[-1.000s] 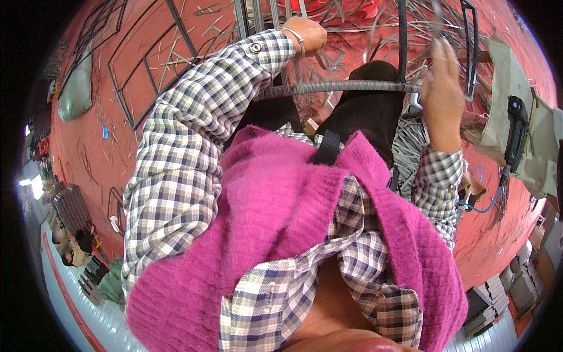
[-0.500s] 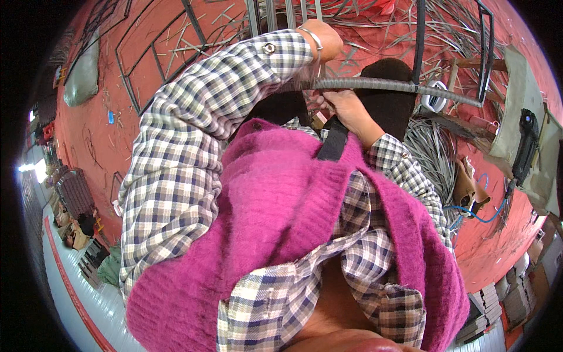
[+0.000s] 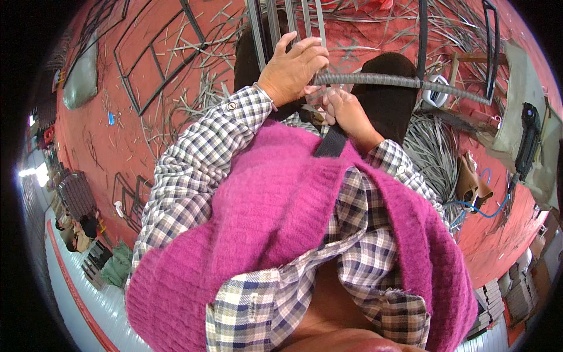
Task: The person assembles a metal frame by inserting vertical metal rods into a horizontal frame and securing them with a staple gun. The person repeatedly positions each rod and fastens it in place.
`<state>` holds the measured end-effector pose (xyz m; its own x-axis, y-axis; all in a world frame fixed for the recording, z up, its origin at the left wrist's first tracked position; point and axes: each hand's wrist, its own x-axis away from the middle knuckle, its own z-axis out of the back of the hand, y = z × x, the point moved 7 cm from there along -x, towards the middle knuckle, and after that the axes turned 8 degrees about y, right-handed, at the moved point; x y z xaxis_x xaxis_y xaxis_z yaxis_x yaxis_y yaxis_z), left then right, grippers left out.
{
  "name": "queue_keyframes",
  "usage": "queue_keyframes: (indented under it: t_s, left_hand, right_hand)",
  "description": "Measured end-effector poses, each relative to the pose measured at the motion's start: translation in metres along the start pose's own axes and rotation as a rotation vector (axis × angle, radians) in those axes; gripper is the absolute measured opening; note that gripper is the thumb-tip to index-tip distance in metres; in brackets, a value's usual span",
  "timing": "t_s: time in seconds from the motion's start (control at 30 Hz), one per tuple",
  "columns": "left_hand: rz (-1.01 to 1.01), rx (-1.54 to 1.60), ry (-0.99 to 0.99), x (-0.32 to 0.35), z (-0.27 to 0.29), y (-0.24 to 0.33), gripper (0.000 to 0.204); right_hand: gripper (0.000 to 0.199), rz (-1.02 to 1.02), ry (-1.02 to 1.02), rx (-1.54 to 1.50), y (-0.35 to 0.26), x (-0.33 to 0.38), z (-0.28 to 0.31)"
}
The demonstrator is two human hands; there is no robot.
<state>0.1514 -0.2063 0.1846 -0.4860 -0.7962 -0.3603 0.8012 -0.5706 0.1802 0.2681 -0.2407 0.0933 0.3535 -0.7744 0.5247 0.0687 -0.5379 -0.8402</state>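
My left hand (image 3: pixel 293 66) is just left of the end of a bar wrapped in grey flat strip (image 3: pixel 369 80), its fingers stretched out and apart over the upright strips. Several long grey strips (image 3: pixel 291 20) run away from me beneath and beyond those fingers. Below the bar, my right hand (image 3: pixel 352 116) is closed, with thumb and fingertips pinched together near the wrapping. What lies in that pinch is too small to make out. The wrapped bar crosses in front of my knees and joins a dark upright bar (image 3: pixel 421 41) on the right.
Loose grey strips (image 3: pixel 431 149) lie in a heap right of my knees. A black tool (image 3: pixel 528 138) with a blue hose rests on a cloth-covered stand (image 3: pixel 507 111). A white roll (image 3: pixel 435 91) is beside the bar. Dark metal frames (image 3: pixel 158 56) lie on the red floor at left.
My left hand has come down and left from above the bar, and its closed fingers have spread. My right hand stays below the bar, nearly in place.
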Motion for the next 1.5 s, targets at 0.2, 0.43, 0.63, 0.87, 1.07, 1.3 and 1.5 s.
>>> queue_keyframes:
  t_s: [0.2, 0.43, 0.63, 0.87, 1.07, 1.3, 1.5]
  left_hand:
    - [-0.193, 0.081, 0.080, 0.002, 0.014, 0.015, 0.029]
    - [0.006, 0.171, 0.054, -0.012, 0.007, 0.009, 0.007]
    - [0.164, 0.007, 0.085, -0.098, 0.048, -0.055, 0.004]
    - [0.491, 0.235, 0.270, -0.202, 0.077, -0.198, 0.019]
    - [0.575, 0.429, 0.051, -0.206, 0.057, -0.221, 0.024]
    - [0.638, 0.497, -0.134, -0.208, 0.042, -0.234, 0.025]
    - [0.777, 0.536, -0.371, -0.201, 0.017, -0.243, 0.027]
  right_hand:
    - [0.028, 0.046, -0.050, -0.026, -0.056, 0.029, -0.006]
    - [0.025, 0.796, 0.196, 0.622, -0.145, 0.017, 0.016]
    - [0.020, 0.698, 0.110, 1.138, -0.105, -0.003, 0.029]
    - [0.020, 0.723, 0.106, 1.124, -0.092, 0.012, 0.032]
    - [0.018, 0.734, 0.082, 1.079, -0.094, 0.006, 0.035]
    - [0.018, 0.543, 0.001, 1.036, -0.083, -0.002, 0.042]
    - [0.035, 0.266, 0.090, 0.270, -0.146, -0.089, 0.042]
